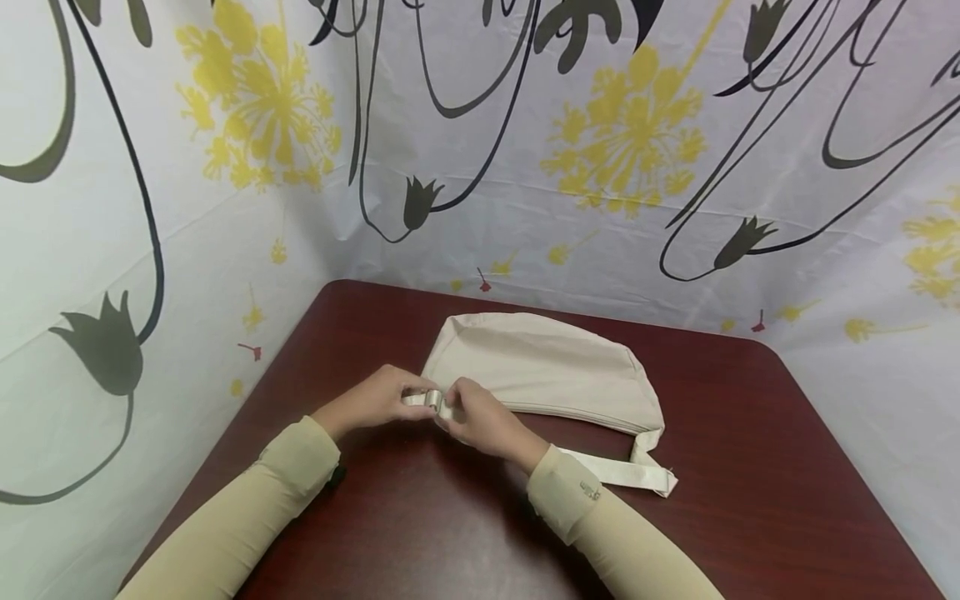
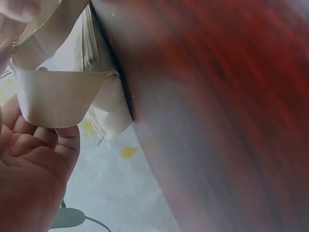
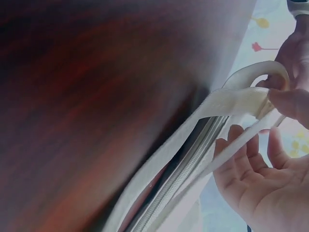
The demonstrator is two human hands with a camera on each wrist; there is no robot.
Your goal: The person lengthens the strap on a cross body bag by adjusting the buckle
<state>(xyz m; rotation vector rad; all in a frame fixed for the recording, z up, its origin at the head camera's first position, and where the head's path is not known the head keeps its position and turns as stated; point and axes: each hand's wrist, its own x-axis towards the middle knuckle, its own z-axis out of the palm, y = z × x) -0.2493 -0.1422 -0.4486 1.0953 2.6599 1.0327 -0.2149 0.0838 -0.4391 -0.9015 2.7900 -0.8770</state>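
Note:
A cream bag (image 1: 540,358) lies on the dark red table, its zipper edge toward the person. At its left end, both hands hold the cream strap (image 1: 618,471) close to a small buckle (image 1: 433,399). The left hand (image 1: 382,400) pinches the strap on the buckle's left; in the left wrist view a loop of the strap (image 2: 58,96) passes over its fingers. From the right, the right hand (image 1: 483,417) pinches the strap by the buckle. In the right wrist view its thumb presses the strap (image 3: 231,101), with the other fingers (image 3: 241,154) bent beneath, beside the zipper (image 3: 183,169).
The table (image 1: 750,433) has rounded back corners. A white cloth (image 1: 480,150) with yellow flowers and dark vines hangs behind it and along the left side. The strap's folded right end (image 1: 663,481) lies on the table near the bag's right corner.

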